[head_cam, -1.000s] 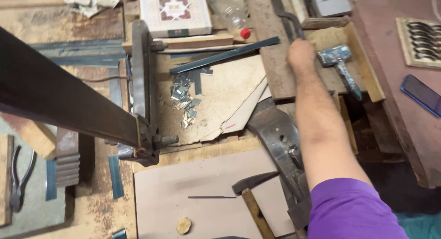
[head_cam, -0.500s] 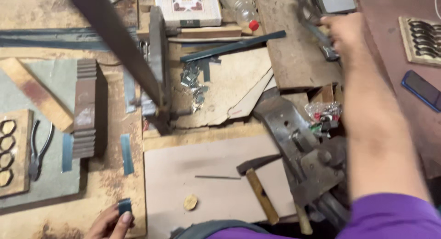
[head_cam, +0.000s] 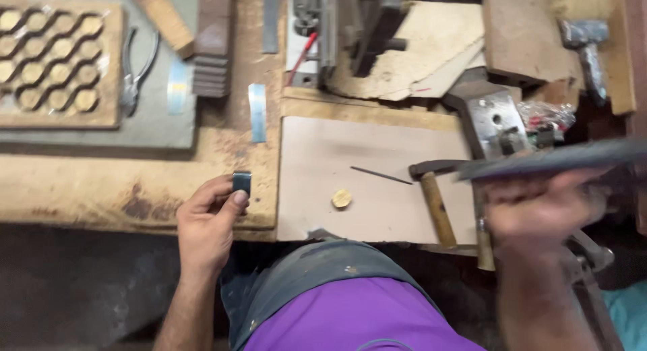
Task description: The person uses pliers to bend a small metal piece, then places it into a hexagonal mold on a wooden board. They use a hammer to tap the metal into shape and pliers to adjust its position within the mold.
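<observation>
My left hand pinches a small dark metal piece in its fingers, upright at the tabletop edge for a firm hold. My right hand, blurred, is clenched around a long dark file above the hammer.

I count two hands, the left hand and the right hand. I see two hammers, one pair of pliers, two pale blue strips, one small brass disc, and one patterned wooden panel.
</observation>
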